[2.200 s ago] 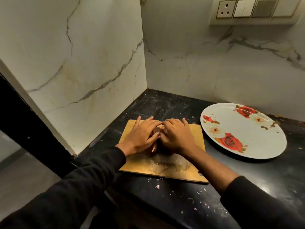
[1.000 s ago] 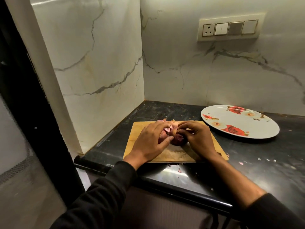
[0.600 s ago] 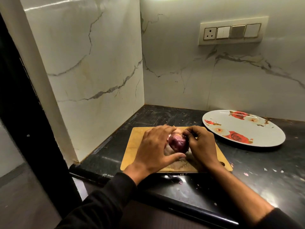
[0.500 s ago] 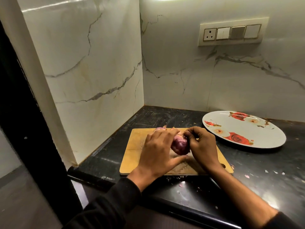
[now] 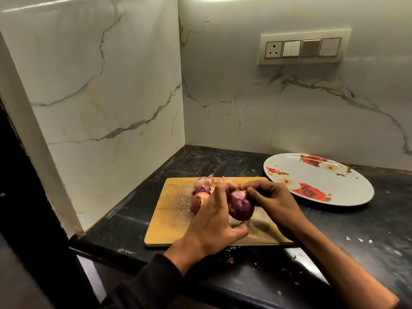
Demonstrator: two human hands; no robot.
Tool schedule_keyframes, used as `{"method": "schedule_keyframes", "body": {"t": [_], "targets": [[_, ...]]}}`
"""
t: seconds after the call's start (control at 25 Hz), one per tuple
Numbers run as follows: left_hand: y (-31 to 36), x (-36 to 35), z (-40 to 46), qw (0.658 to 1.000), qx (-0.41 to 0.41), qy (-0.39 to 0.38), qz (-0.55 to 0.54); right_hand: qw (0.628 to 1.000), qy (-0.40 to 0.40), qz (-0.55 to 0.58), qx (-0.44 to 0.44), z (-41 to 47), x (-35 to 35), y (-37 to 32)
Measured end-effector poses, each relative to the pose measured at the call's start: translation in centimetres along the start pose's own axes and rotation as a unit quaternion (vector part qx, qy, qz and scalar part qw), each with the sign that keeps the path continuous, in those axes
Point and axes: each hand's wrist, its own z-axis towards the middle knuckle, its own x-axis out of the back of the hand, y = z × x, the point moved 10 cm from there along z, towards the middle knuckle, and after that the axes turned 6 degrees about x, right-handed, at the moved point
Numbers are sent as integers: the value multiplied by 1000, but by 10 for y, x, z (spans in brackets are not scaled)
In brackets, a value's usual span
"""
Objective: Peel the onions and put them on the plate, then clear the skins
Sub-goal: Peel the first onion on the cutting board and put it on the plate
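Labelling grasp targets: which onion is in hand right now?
The dark purple onion, held between left hand and right hand. The other onions lie untouched on the cutting board.

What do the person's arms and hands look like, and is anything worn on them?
Both hands are bare: no gloves, rings, watch or bracelets show on the left hand or the right hand. The left sleeve is dark, black-looking fabric reaching the wrist. The right forearm is uncovered up to the frame's lower edge, so no right sleeve shows now.
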Motion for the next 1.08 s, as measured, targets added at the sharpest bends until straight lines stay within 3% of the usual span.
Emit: {"method": "schedule_keyframes", "body": {"t": [0.16,0.32,0.6,0.88,1.08], "targets": [[-5,-21,9,994,92,-21,-53,986,112,-115,40,-4,24,-2],[-11,-19,15,988,145,21,-47,977,132,-158,45,-3,21,5],[-17,-18,11,974,165,1,-156,985,165,-41,-26,-1,13,31],[-18,-23,13,958,147,-61,-237,965,181,145,-126,-4,5,51],[-20,-23,14,946,149,-74,-279,962,177,150,-147,-2,8,50]]}}
